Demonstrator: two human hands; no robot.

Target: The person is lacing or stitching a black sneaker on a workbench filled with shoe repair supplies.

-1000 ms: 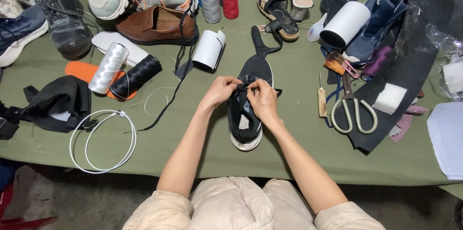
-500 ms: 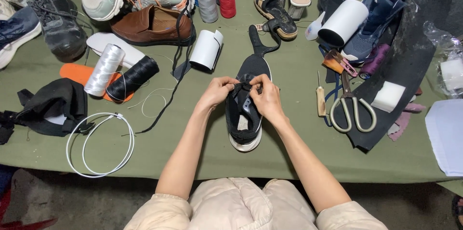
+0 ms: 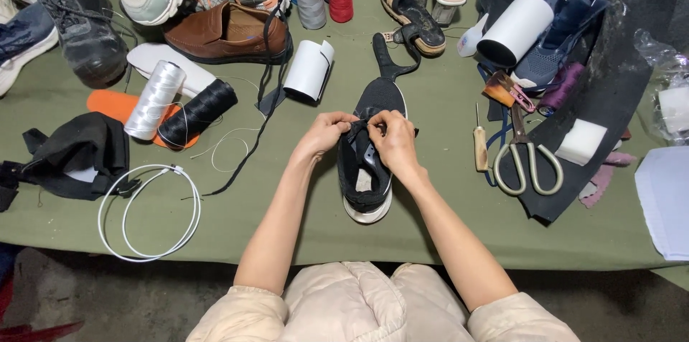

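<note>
Black shoe [image 3: 366, 170] lying toe-away at the middle of the green bench [image 3: 430, 234], heel toward the person. Left hand [image 3: 326, 134] and right hand [image 3: 391, 137] meet over the shoe's throat, each pinching the black lace [image 3: 357, 129] there. The lace appears only partly worked; the finished state cannot be judged. Scissors [image 3: 527, 162] and an awl [image 3: 479, 144] lie just right; 2 thread spools [image 3: 179, 109] lie left.

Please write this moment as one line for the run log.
left hand: pinching black shoe at its laces | right hand: same place | scissors: lying right of shoe, untouched
</note>
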